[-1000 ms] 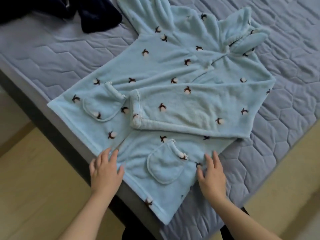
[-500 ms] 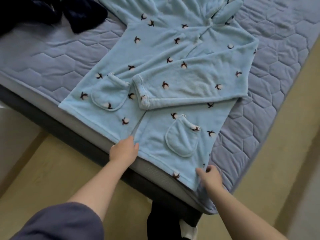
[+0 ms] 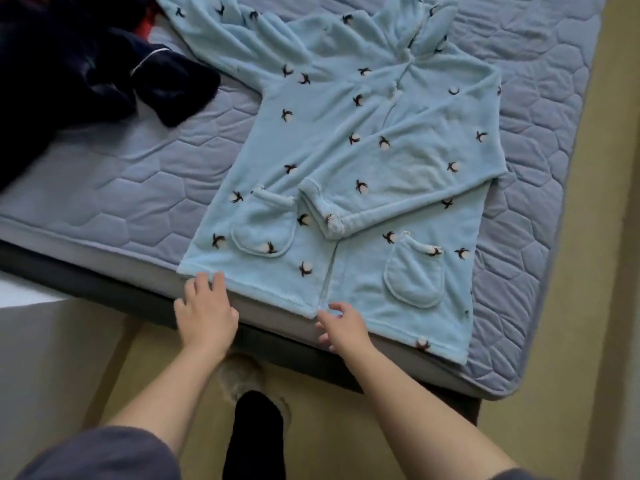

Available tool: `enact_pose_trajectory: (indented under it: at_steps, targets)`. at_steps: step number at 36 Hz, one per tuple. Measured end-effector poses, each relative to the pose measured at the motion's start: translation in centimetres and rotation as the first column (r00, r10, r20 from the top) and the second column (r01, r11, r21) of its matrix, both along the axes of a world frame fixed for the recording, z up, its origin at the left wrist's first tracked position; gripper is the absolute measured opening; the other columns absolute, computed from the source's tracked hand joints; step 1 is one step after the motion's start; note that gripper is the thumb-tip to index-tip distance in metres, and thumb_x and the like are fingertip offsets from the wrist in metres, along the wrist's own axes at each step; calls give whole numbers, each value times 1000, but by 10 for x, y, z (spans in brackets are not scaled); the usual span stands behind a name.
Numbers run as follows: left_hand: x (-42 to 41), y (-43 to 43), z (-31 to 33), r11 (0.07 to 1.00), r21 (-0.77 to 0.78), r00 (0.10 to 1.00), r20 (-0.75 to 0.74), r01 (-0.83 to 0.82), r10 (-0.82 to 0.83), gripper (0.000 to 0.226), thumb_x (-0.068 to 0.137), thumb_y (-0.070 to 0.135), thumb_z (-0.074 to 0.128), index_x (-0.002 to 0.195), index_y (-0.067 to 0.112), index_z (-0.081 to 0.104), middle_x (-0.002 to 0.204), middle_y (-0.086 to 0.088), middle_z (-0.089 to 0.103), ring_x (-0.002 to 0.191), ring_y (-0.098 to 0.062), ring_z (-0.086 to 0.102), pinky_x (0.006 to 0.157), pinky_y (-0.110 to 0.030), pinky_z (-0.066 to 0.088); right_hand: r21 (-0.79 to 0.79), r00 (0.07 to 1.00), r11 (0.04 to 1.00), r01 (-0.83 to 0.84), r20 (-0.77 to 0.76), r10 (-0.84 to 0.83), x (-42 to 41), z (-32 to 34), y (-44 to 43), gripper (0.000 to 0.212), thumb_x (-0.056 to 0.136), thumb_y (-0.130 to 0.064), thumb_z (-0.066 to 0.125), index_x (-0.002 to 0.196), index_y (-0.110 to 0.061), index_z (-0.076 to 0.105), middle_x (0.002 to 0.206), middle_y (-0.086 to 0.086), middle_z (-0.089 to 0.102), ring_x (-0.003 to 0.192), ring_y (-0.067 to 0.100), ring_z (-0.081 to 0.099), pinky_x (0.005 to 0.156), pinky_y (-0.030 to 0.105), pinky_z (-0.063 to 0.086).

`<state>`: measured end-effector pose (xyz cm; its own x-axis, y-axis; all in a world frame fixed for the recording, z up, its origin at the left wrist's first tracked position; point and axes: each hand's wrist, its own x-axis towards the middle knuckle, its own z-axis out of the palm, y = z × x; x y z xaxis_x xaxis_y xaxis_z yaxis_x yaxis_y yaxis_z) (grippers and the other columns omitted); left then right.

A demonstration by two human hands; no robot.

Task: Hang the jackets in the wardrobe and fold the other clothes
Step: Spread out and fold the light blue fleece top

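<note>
Fleece top (image 3: 346, 133), pale blue with a cotton-boll print, lies front up on the quilted mattress (image 3: 121, 188). Its hem (image 3: 277, 296) runs along the near bed edge. One sleeve (image 3: 398, 188) is already laid across the chest, and the other sleeve (image 3: 214, 39) trails toward the far side.

Left hand (image 3: 206, 313) rests fairly straight, slightly parted fingers on the hem's left corner. Right hand (image 3: 341, 323) is at the centre opening with the thumb above and the fingers curled below, pinching the hem as far as the soft focus lets me judge.

This looks like squaring up before the next fold. Tug both points evenly so the hem lies straight, then bring the loose sleeve in before folding upward. Dark clothes (image 3: 86, 64) lie heaped well apart, at the far left.
</note>
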<state>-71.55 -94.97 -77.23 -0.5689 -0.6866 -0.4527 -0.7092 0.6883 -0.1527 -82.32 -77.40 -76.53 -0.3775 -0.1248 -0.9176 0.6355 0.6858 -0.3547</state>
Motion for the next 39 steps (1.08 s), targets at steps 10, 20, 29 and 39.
enact_pose_trajectory:
  at_steps: [10,20,29,39]
  targets:
    - [19,-115,-41,969,71,971,-59,236,-232,48,77,25,69,118,7,52,97,-13,57,85,-30,55,60,-38,42,237,978,967,-96,-156,136,9,-41,-42,34,91,-27,53,61,-18,39,62,-2,41,62,15,40,55,29,29]
    - [22,-132,-48,880,91,884,-87,466,-459,30,71,16,74,96,11,58,68,-6,63,52,-30,61,46,-29,34,414,959,907,-80,-218,184,31,-48,-24,29,91,-25,48,63,-17,44,70,2,50,63,17,45,52,28,31]
    - [18,-118,-29,889,101,886,89,447,-455,25,91,24,46,114,19,38,97,2,62,85,-20,63,60,-29,38,353,966,934,-59,-216,142,31,-33,-28,10,92,-24,44,93,-16,49,91,2,53,87,23,51,70,31,40]
    - [-35,-151,22,923,275,939,139,268,-314,24,93,27,42,114,16,45,114,-4,58,101,-24,58,68,-31,38,387,833,881,-271,-365,416,-21,37,-55,47,95,-25,43,140,-17,34,141,5,41,121,24,48,92,38,43]
